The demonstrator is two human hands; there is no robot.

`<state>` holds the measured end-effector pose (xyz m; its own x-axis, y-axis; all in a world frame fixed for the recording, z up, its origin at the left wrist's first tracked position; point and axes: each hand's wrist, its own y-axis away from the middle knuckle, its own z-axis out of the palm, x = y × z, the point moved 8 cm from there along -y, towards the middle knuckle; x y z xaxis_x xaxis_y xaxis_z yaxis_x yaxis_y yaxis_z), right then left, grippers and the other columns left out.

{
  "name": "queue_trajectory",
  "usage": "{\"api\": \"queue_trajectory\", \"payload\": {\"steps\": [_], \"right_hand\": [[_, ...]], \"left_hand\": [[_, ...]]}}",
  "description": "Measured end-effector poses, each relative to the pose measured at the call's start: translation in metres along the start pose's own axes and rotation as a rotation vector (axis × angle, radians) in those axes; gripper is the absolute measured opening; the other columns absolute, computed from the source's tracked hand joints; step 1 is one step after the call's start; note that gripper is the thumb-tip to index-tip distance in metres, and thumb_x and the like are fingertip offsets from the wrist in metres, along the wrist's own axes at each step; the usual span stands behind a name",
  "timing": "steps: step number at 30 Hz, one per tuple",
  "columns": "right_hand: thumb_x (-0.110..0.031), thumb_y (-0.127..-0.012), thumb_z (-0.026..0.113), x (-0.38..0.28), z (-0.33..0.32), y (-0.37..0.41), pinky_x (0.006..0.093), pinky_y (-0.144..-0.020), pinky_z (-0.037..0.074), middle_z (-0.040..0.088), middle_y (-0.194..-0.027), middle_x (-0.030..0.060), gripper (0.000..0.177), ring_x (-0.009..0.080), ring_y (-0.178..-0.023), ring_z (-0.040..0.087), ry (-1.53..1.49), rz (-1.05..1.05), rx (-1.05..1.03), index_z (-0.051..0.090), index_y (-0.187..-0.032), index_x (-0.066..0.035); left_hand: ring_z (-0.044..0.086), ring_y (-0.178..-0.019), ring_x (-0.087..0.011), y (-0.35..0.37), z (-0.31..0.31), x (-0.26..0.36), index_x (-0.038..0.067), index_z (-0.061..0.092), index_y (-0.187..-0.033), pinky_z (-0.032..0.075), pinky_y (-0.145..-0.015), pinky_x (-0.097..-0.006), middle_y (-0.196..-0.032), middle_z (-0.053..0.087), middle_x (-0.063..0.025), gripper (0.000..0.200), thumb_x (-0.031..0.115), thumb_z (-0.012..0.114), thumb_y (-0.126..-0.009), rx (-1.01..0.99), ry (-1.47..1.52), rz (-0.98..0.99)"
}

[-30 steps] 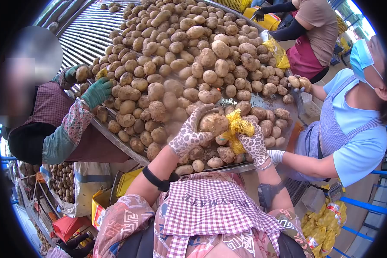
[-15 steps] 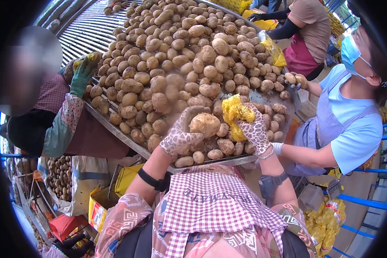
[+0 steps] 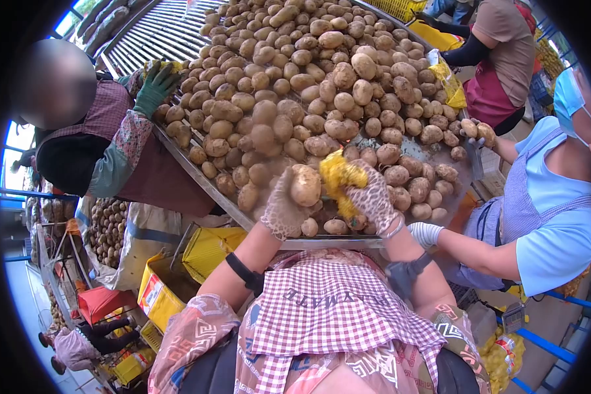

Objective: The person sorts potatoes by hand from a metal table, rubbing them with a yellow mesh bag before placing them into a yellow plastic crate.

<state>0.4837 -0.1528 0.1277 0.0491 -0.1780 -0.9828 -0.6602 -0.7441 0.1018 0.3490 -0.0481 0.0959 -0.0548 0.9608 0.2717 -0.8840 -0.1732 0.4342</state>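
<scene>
My left hand (image 3: 282,209), in a spotted glove, is closed around a large potato (image 3: 305,185) just above the near edge of the sorting table. Close beside it my right hand (image 3: 374,199), gloved alike, grips a bunched yellow mesh cloth (image 3: 341,178), whose upper part sits against the potato's right side or very near it. Beyond both hands lies a big heap of potatoes (image 3: 302,82), some of them dusty with soil. Smaller potatoes rest under my hands by the metal rim (image 3: 331,243).
A co-worker's green glove (image 3: 156,88) rests at the heap's left. At right, a co-worker in a light blue shirt (image 3: 548,190) has a white-gloved hand (image 3: 424,234) near my right wrist. Yellow crates (image 3: 167,289) stand low at left; metal rollers (image 3: 157,36) lie at the back.
The view has shifted, moving the heap right in the picture. My two hands have come closer together, and the potato is turned more upright near the yellow mesh cloth.
</scene>
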Motion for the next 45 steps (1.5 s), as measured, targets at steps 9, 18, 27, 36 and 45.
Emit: {"api": "queue_trajectory", "payload": {"steps": [9,18,27,36,45], "right_hand": [[-0.007,-0.074,0.076,-0.084,0.023,0.031,0.0361,-0.098,0.046,0.06,-0.12,0.0124,0.046,0.0231,-0.114,0.057,0.542,-0.686,-0.181,0.059,-0.116,-0.005],[-0.009,-0.073,0.078,-0.097,0.017,0.03,0.0339,-0.093,0.049,0.063,-0.113,0.0156,0.045,0.0257,-0.106,0.061,0.567,-0.789,-0.216,0.06,-0.114,-0.005],[-0.014,-0.075,0.079,-0.084,0.001,0.014,0.034,-0.094,0.049,0.058,-0.122,0.0143,0.043,0.0257,-0.112,0.058,0.282,-0.569,-0.22,0.061,-0.114,-0.007],[-0.006,-0.078,0.075,-0.049,-0.017,-0.025,0.034,-0.09,0.052,0.064,-0.11,0.0126,0.041,0.0218,-0.104,0.062,-0.082,-0.258,-0.12,0.058,-0.115,-0.004],[-0.011,-0.077,0.076,-0.022,-0.022,-0.048,0.0346,-0.09,0.052,0.064,-0.108,0.0141,0.042,0.0258,-0.099,0.064,0.073,-0.146,-0.035,0.059,-0.115,-0.003]], "left_hand": [[0.066,-0.081,-0.0192,0.006,0.03,-0.011,0.012,0.058,-0.114,0.054,-0.056,-0.0325,-0.1,0.067,-0.0051,0.048,0.054,0.046,-0.093,0.327,0.126,0.155],[0.066,-0.078,-0.0253,0.011,0.039,0.002,0.007,0.057,-0.118,0.057,-0.059,-0.0341,-0.096,0.066,-0.0109,0.049,0.048,0.046,-0.095,0.119,-1.043,0.827],[0.066,-0.088,-0.0231,-0.003,0.008,-0.02,0.008,0.055,-0.121,0.056,-0.069,-0.0326,-0.101,0.066,-0.0091,0.047,0.047,0.047,-0.096,0.202,-0.074,0.225],[0.065,-0.095,-0.0232,0.001,-0.002,-0.002,0.005,0.053,-0.125,0.056,-0.084,-0.0378,-0.111,0.064,-0.0112,0.044,0.039,0.044,-0.099,0.101,0.016,0.133],[0.068,-0.084,-0.0268,-0.006,0.026,0.003,0.005,0.055,-0.119,0.06,-0.064,-0.0397,-0.106,0.066,-0.0136,0.045,0.043,0.043,-0.098,-0.182,0.149,-0.054]]}}
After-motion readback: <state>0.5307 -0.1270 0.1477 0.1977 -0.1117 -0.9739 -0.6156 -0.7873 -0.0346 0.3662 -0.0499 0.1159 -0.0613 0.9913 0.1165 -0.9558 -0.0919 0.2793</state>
